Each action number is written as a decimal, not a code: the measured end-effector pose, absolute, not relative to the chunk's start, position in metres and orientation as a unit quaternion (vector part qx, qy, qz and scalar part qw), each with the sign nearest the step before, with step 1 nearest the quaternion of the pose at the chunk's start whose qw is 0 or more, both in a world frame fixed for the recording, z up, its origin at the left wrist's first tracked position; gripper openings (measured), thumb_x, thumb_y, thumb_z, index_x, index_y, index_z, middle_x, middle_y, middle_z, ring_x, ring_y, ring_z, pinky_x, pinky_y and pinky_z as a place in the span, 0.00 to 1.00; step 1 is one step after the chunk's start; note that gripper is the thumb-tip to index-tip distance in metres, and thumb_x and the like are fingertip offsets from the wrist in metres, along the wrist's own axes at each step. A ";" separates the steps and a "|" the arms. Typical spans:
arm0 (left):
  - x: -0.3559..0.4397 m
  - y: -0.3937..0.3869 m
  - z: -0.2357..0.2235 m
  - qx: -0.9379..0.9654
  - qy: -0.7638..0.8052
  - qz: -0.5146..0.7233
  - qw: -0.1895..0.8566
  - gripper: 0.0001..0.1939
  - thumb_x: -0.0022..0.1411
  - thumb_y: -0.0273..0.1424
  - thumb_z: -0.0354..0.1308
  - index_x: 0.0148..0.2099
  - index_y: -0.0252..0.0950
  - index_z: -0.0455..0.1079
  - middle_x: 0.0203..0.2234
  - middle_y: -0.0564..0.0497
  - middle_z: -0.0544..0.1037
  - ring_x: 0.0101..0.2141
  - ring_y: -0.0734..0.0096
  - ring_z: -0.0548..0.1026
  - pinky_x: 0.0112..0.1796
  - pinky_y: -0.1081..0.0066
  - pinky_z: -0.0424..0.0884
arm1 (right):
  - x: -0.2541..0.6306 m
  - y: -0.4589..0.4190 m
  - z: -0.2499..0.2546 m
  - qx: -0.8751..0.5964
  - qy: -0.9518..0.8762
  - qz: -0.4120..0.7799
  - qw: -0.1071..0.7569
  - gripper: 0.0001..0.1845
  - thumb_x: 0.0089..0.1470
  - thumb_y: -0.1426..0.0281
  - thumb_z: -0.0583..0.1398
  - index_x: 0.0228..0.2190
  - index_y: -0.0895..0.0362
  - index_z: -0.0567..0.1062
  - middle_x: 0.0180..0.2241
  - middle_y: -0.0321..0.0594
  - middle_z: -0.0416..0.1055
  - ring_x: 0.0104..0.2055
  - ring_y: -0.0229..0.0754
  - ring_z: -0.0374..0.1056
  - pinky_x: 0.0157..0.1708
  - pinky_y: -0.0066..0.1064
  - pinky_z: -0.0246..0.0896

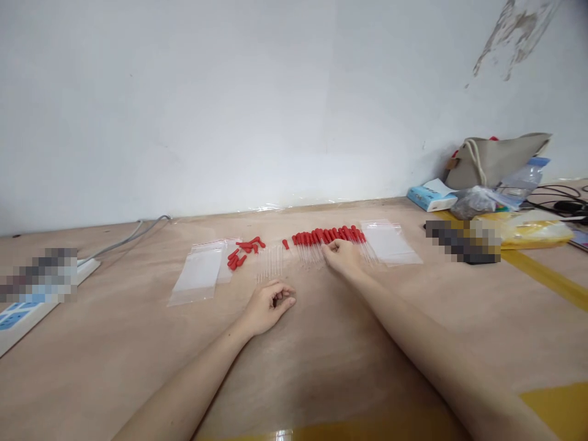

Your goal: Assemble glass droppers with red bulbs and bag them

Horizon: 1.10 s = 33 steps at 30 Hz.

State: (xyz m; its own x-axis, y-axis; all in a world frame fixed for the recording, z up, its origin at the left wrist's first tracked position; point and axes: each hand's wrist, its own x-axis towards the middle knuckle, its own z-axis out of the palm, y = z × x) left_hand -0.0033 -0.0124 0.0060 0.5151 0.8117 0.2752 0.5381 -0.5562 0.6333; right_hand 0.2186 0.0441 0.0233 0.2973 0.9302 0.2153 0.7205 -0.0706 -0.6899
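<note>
Right hand (343,258), low over the table (114,355), meets the row of droppers (327,235) lying there, whether gripping one I can't tell; left hand (272,304) curls loosely, seemingly empty, near the bare tubes (272,260). Light handling by the bulbs (300,238) looks safest.

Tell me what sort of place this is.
Probably a small workroom, with a work surface against a marked wall. The row of red-topped clear droppers, the flat clear bags and the power strip suggest it.

Droppers (319,236) partly hidden by right hand (343,256) (grip unclear), power strip (32,312) cropped
</note>
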 end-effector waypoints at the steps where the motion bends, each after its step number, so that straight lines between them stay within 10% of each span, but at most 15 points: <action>1: -0.004 -0.013 0.006 0.836 0.403 0.281 0.244 0.08 0.56 0.31 0.53 0.38 0.35 0.69 0.28 0.51 0.70 0.27 0.75 0.66 0.28 0.74 0.62 | 0.214 0.050 0.024 -0.727 -0.568 0.131 0.362 0.13 0.47 0.61 0.54 0.20 0.55 0.71 0.25 0.37 0.72 0.32 0.42 0.66 0.39 0.36 0.51; 33: -0.003 -0.013 0.006 0.828 0.408 0.288 0.255 0.07 0.55 0.30 0.54 0.36 0.35 0.71 0.27 0.51 0.71 0.28 0.73 0.67 0.29 0.73 0.64 | 0.117 0.075 0.024 -0.720 -0.666 0.096 0.169 0.14 0.45 0.63 0.55 0.32 0.57 0.73 0.30 0.45 0.73 0.34 0.47 0.68 0.40 0.42 0.46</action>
